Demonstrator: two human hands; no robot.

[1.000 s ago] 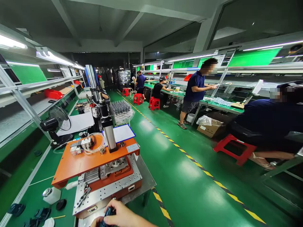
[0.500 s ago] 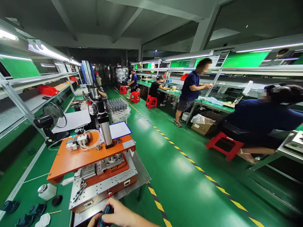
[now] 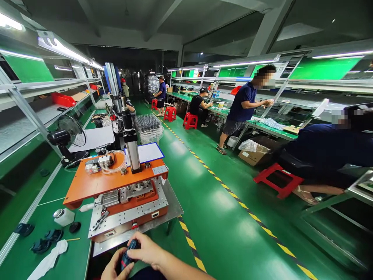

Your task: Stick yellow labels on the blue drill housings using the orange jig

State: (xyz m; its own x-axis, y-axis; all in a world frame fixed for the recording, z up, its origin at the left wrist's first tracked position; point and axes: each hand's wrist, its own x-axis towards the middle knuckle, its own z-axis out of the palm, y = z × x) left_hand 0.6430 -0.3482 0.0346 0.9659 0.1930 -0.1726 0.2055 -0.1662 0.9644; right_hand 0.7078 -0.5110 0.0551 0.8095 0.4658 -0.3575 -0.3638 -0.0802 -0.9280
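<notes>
My left hand [image 3: 114,268] and my right hand [image 3: 147,251] both hold a small dark blue cylindrical part [image 3: 128,254] with a red band, low in the view. The left fingers wrap its lower left side, while the right thumb and fingers close on its top and right side. Just beyond the hands stands an orange and metal press fixture [image 3: 128,217] with an upright cylinder. On the green bench to the left are a white bottle [image 3: 64,217], a black round cap [image 3: 75,227], dark moulded parts [image 3: 54,235] and a white cloth [image 3: 52,260].
A black fan [image 3: 65,140] stands behind the fixture on the left, near a blue-edged clipboard [image 3: 150,152]. Across the green aisle, several people work at a long bench, one standing [image 3: 243,105], with red stools [image 3: 278,179] and a cardboard box [image 3: 252,151].
The view has shifted slightly. Both hands and the dark blue part now show higher in the frame, with more of my left hand visible. More of the white cloth shows too.
</notes>
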